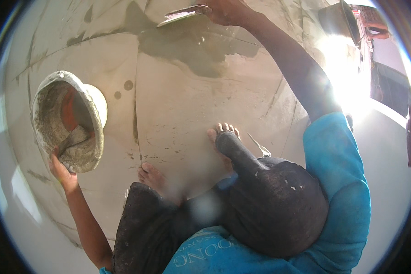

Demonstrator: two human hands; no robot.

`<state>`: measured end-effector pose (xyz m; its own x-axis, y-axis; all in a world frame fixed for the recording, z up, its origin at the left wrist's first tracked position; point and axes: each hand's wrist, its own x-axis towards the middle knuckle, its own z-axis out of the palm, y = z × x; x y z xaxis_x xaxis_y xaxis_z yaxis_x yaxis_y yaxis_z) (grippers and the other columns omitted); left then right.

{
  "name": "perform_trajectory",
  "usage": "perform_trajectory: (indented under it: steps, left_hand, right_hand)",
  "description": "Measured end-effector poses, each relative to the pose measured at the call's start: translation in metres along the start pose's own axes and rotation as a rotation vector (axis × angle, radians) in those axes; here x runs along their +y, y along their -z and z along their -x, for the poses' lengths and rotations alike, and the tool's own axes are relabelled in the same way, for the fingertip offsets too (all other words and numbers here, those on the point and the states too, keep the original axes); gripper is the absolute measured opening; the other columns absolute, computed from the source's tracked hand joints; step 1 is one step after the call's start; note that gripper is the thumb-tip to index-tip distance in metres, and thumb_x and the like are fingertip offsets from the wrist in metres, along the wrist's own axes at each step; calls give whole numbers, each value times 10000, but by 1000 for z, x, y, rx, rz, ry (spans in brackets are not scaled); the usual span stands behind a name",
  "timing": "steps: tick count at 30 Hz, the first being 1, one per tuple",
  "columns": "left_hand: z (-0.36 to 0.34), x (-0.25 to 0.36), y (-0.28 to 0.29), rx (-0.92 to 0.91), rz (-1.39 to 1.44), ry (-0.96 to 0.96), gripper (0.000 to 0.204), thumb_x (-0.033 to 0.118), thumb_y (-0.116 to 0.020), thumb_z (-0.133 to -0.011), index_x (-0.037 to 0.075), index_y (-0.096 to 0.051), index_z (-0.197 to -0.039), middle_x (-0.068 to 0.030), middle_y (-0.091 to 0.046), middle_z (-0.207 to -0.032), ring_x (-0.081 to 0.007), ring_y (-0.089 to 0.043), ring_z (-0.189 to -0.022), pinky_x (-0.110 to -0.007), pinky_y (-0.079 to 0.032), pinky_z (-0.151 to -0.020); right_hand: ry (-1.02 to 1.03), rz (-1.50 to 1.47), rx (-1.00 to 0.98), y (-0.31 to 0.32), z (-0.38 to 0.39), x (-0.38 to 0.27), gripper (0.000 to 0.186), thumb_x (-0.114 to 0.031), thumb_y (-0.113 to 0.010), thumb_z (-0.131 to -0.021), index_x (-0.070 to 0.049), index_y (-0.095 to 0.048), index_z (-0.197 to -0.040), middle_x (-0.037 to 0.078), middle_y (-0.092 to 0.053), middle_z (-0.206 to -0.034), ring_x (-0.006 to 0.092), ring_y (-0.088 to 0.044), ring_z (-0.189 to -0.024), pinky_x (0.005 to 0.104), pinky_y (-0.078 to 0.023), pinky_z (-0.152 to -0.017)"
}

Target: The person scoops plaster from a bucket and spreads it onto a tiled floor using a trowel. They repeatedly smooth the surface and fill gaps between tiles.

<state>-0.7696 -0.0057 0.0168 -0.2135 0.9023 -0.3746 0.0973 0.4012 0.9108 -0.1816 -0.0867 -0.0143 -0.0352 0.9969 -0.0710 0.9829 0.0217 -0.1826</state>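
My left hand (64, 172) grips the lower rim of a bucket (95, 107) crusted with dried grey paste, its thumb over the edge. The bucket is tilted, so its mouth faces me. Inside lie a grey, flat-ended tool (75, 138) and something reddish, partly in shadow. At the top edge my right hand (224, 11) is closed on a thin, flat spreader (181, 16), which is pressed low over the tiles. A wet, greenish-grey smear (187, 48) spreads on the floor just below it. Part of the right hand and the tool's handle are cut off or hidden.
Large beige tiles (182, 100) with dark joints cover the floor. My bare feet (155, 178) rest on them between my knees. A second, dark bucket (341, 22) stands at the far right beside a red object (374, 25). Strong sunlight glares there.
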Motion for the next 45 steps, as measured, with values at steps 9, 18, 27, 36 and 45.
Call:
perform_trajectory:
  steps: [9, 18, 27, 36, 45]
  left_hand:
    - [-13, -14, 5, 14, -13, 1, 470, 192, -622, -855, -62, -484, -1226, -173, -522, -1224, -287, -530, -1129, -397, -472, -939]
    - [-7, -13, -7, -19, -6, 15, 412, 179, -603, -870, -35, -496, -1206, -133, -551, -1190, -254, -558, -1071, -373, -473, -916]
    - [-23, -22, 17, -17, -74, -20, 393, 191, -605, -859, -46, -512, -1159, -148, -551, -1166, -253, -555, -1062, -373, -456, -917]
    - [-25, -22, 13, -17, -75, -67, 441, 201, -579, -882, -70, -483, -1217, -168, -546, -1205, -272, -530, -1123, -387, -447, -946]
    - [-27, -23, 14, -50, -44, -94, 402, 179, -611, -861, -75, -528, -1161, -170, -561, -1179, -268, -552, -1092, -373, -455, -943]
  right_hand:
    - [-209, -58, 139, -12, 13, 19, 210, -235, -509, -865, -135, -672, -950, 152, -681, -931, 341, -644, -872, 452, -499, -748]
    - [-279, 419, 167, -47, -75, 227, 272, -269, -514, -864, -79, -654, -999, 137, -673, -1039, 300, -643, -943, 405, -501, -740]
    - [-177, 137, 309, -14, -53, 127, 424, -381, -581, -822, -121, -628, -1154, 149, -664, -1071, 315, -637, -964, 452, -492, -782]
    - [-134, 93, 202, -14, 26, 52, 418, -381, -608, -788, -133, -629, -1123, 125, -689, -900, 334, -663, -821, 467, -509, -711]
    - [-131, 261, 70, -25, 53, 20, 318, -198, -508, -797, -133, -615, -1089, 83, -676, -952, 309, -664, -786, 443, -519, -666]
